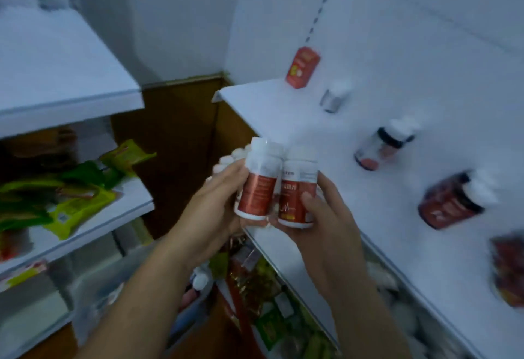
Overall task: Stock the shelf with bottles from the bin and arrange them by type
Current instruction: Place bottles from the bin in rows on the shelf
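– Bottles (256, 188) with white caps and red labels: where are they shown, and how are they held?
– A cluster is clasped in the left hand (215, 208), with the fingers curled round it. A single bottle (297, 191) with the same label is gripped by the right hand (326, 234). The hands are held close together, with the bottles touching, just in front of the near edge of the shelf (283, 109).
– Why is one held separately?
– Probably so that it can be set down alone while the remainder is carried; this is inferred, not shown.
– What is seen beyond and to the right of the right hand?
– A red box (302, 67), a silver bottle (334, 98), a clear bottle (382, 149) and a dark bottle (453, 202) are spaced well apart along the shelf, each apparently of a different kind. Room is left between them, presumably for rows sorted by type. The red-labelled row is judged not yet begun. Green packets (76, 188) are seen on another shelf, to the left of the left hand.
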